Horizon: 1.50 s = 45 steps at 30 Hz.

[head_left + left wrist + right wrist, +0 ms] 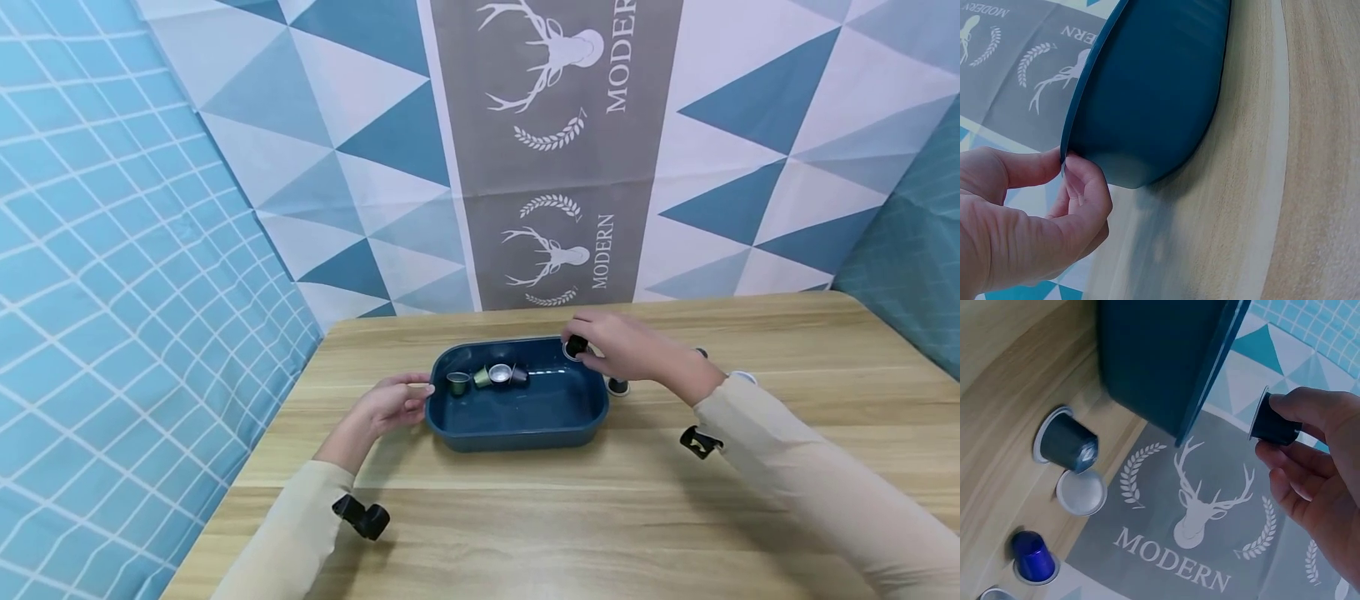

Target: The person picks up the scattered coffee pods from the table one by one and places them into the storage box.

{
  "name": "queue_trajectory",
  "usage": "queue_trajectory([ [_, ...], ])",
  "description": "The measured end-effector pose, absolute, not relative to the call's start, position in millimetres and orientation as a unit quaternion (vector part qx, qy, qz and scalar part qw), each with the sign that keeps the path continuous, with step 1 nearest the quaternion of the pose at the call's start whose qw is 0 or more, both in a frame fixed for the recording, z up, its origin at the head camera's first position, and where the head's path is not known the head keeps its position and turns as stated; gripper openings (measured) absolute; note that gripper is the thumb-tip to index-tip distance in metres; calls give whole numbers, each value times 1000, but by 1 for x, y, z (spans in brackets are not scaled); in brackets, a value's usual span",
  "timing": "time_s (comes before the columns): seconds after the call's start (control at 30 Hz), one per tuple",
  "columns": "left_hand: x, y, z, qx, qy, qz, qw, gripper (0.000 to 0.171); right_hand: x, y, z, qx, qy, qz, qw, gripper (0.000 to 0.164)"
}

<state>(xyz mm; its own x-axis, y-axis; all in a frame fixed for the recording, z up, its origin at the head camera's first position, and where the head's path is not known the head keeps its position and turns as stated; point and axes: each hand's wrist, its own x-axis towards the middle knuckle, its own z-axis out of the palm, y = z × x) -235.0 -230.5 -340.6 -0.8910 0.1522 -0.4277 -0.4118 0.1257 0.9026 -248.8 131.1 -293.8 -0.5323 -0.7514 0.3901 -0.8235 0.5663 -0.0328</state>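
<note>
Your left hand (390, 404) pinches the left end of the rim of a dark blue, round-cornered tray (517, 417) between thumb and fingers. Your right hand (622, 346) grips a black coffee capsule (1274, 425) between thumb and fingertips, holding it over the tray's far right corner, its silver rim facing away from your palm.

Inside the tray, toward the back left, are four more capsules: an upright green capsule (458, 386), then, close together, a tilted light green capsule (482, 378), a silver-lidded capsule (500, 373) with its lid up, and a dark purple capsule (519, 377).

On the wood-grain table (517, 517), just right of the tray, a dark green capsule (1066, 442) lies beside a silver-topped capsule (1082, 492); a shiny blue capsule (1034, 556) is nearby.
</note>
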Motion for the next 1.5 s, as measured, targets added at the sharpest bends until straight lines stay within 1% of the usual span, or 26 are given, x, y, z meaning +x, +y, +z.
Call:
queue_trajectory([
  [0.1,-235,-230,-340,-94,719,656,210,46,-249,127,-291,446,-876,104,152,25],
  [0.3,-237,-228,-342,-94,716,657,216,47,-249,122,-290,435,-887,95,121,24],
  [0.53,-236,-229,-342,-90,712,662,215,46,-252,110,-283,447,-884,94,100,19],
  [0.77,-235,-231,-341,-91,712,663,214,47,-256,97,-276,452,-885,88,62,17],
  [1.07,-235,-231,-343,-93,712,661,216,47,-262,83,-268,431,-898,86,0,15],
  [1.5,-236,-232,-342,-80,713,661,220,47,-269,53,-257,376,-923,16,-78,16],
])
